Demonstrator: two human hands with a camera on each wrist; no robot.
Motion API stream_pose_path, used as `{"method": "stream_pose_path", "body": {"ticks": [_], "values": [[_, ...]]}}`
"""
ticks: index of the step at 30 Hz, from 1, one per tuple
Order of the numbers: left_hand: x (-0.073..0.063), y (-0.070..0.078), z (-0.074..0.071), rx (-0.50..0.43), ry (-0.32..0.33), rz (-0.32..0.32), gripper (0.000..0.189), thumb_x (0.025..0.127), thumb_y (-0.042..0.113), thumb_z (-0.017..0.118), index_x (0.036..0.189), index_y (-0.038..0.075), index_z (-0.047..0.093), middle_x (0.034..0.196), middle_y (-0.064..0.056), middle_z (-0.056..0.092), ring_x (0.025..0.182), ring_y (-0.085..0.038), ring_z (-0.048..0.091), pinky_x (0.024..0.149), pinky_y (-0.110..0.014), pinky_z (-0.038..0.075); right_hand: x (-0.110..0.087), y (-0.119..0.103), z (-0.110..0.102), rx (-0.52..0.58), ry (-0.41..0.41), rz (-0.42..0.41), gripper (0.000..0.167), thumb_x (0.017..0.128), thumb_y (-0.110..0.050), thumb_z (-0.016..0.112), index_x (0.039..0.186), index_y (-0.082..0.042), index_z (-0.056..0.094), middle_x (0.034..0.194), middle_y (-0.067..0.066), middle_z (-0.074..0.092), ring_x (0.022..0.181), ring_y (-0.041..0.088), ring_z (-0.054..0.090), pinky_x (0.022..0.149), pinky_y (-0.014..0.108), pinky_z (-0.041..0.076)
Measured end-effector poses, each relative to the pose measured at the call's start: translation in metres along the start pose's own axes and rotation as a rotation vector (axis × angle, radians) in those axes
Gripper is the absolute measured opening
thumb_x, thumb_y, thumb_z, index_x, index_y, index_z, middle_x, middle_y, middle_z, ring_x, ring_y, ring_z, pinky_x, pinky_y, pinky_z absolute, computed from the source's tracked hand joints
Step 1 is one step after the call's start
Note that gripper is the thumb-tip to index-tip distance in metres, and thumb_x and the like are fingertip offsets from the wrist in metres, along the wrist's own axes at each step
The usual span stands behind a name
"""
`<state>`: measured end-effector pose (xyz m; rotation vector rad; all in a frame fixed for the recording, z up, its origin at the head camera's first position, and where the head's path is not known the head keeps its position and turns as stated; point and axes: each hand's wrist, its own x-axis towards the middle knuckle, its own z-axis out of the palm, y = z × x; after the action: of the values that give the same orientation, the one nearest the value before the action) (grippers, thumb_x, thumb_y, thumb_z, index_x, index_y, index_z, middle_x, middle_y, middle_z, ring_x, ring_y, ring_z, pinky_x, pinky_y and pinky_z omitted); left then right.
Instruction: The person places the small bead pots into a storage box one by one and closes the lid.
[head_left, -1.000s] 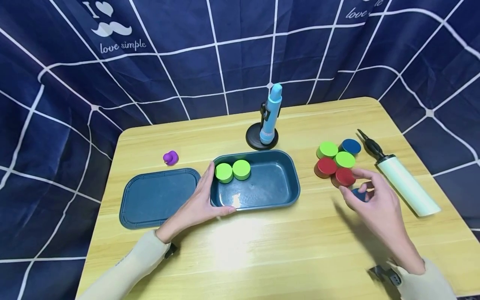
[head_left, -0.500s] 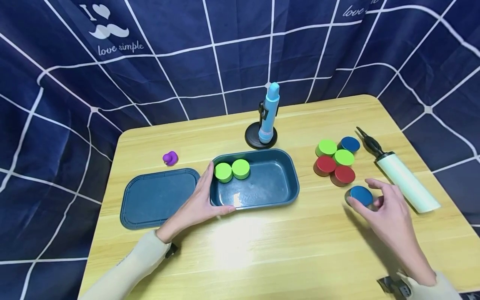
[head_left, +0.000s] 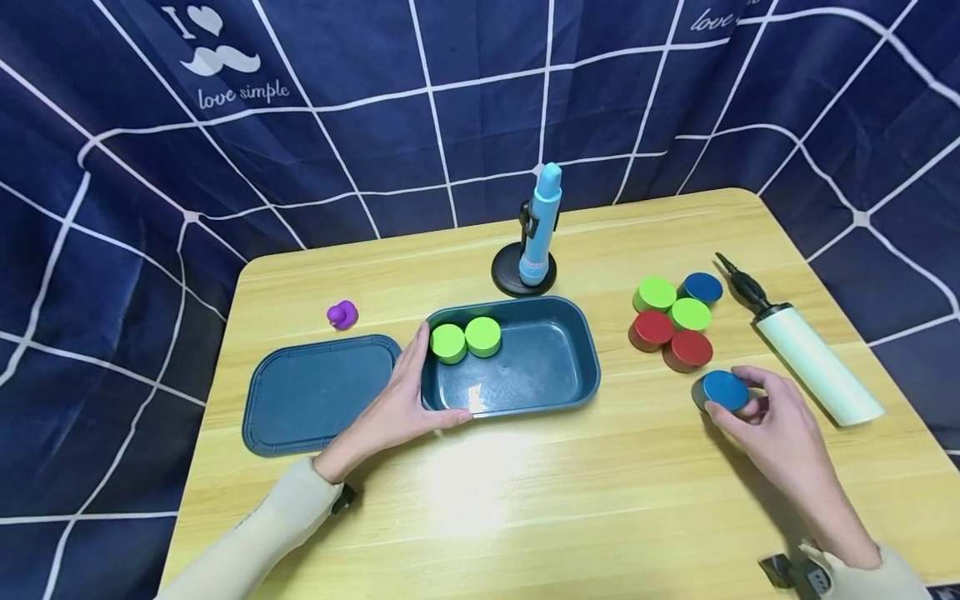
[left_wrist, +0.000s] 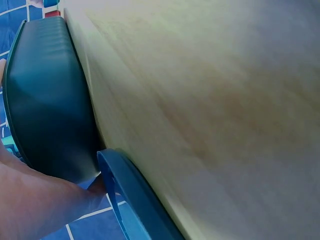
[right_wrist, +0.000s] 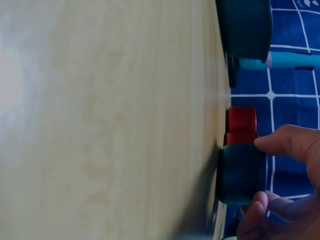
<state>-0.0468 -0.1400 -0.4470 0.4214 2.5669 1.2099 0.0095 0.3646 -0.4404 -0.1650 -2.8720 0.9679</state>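
My right hand (head_left: 780,425) holds a short blue cylinder (head_left: 723,389) at the table's right, thumb on its near side and fingers on the far side. In the right wrist view, thumb and fingertips touch opposite sides of this cylinder (right_wrist: 242,175). My left hand (head_left: 401,396) grips the left end of a dark blue-green rectangular box (head_left: 551,407), thumb along the near rim and fingers at the end wall. Two lime-green cylinders (head_left: 465,339) stand inside at its far left. The left wrist view shows the box's outer wall (left_wrist: 50,100) and part of my left hand (left_wrist: 35,200).
Behind the right hand cluster red cylinders (head_left: 670,340), lime-green cylinders (head_left: 671,304) and another blue cylinder (head_left: 702,287). A mint hand pump (head_left: 817,362) lies right. A light blue tube (head_left: 540,225) stands behind the box. At left are a flat lid (head_left: 318,396) and purple duck (head_left: 342,314).
My right hand has shifted right and towards me, uncovering the blue cylinder's top and the red cylinder beside it. The left hand and box have stayed put.
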Motion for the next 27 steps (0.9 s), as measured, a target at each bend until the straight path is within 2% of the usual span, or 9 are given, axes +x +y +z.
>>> {"method": "stream_pose_path", "body": {"ticks": [9, 12, 16, 20, 23, 27], "values": [[0.001, 0.002, -0.001, 0.004, -0.005, -0.002, 0.141, 0.084, 0.061, 0.091, 0.176, 0.024, -0.009, 0.182, 0.0, -0.006, 0.166, -0.03, -0.001, 0.126, -0.067, 0.016, 0.004, 0.007, -0.001, 0.021, -0.033, 0.011, 0.065, 0.091, -0.021, 0.091, 0.143, 0.003, 0.061, 0.096, 0.012, 0.062, 0.078, 0.004, 0.053, 0.07, 0.025, 0.037], [0.001, 0.002, -0.001, 0.001, -0.007, 0.002, 0.141, 0.084, 0.061, 0.091, 0.176, 0.024, -0.009, 0.182, 0.0, -0.006, 0.166, -0.03, -0.001, 0.126, -0.067, 0.016, 0.003, 0.006, -0.002, 0.03, -0.044, 0.038, 0.067, 0.09, -0.023, 0.093, 0.143, 0.001, 0.06, 0.1, 0.012, 0.064, 0.079, 0.005, 0.054, 0.07, 0.023, 0.039], [0.001, 0.001, -0.001, 0.001, -0.002, 0.006, 0.141, 0.084, 0.061, 0.091, 0.176, 0.025, -0.009, 0.182, 0.0, -0.005, 0.166, -0.032, -0.001, 0.126, -0.068, 0.016, 0.002, 0.001, -0.004, 0.067, -0.07, 0.076, 0.071, 0.092, -0.028, 0.092, 0.147, -0.001, 0.057, 0.12, 0.021, 0.068, 0.087, -0.001, 0.055, 0.072, 0.014, 0.042], [0.001, 0.0, -0.001, 0.005, 0.001, 0.005, 0.141, 0.084, 0.061, 0.091, 0.176, 0.025, -0.009, 0.182, 0.0, -0.005, 0.166, -0.032, -0.001, 0.126, -0.068, 0.015, 0.002, -0.006, -0.005, 0.116, -0.082, 0.069, 0.072, 0.094, -0.029, 0.091, 0.15, -0.002, 0.055, 0.141, 0.027, 0.062, 0.097, -0.011, 0.051, 0.078, 0.006, 0.041], [0.001, 0.0, -0.001, 0.006, 0.0, 0.006, 0.141, 0.084, 0.061, 0.091, 0.176, 0.024, -0.009, 0.182, 0.0, -0.005, 0.166, -0.032, -0.001, 0.126, -0.067, 0.014, 0.003, -0.013, -0.006, 0.16, -0.062, 0.038, 0.07, 0.094, -0.026, 0.091, 0.151, -0.004, 0.057, 0.142, 0.019, 0.062, 0.104, -0.012, 0.05, 0.082, 0.005, 0.04], [0.0, 0.0, -0.001, 0.008, 0.001, 0.005, 0.141, 0.084, 0.061, 0.091, 0.176, 0.024, -0.009, 0.182, -0.001, -0.005, 0.166, -0.033, -0.001, 0.126, -0.068, 0.014, 0.005, -0.025, -0.003, 0.212, -0.016, -0.004, 0.067, 0.093, -0.022, 0.092, 0.151, -0.008, 0.061, 0.131, -0.007, 0.064, 0.112, -0.005, 0.054, 0.085, 0.009, 0.043]]}}
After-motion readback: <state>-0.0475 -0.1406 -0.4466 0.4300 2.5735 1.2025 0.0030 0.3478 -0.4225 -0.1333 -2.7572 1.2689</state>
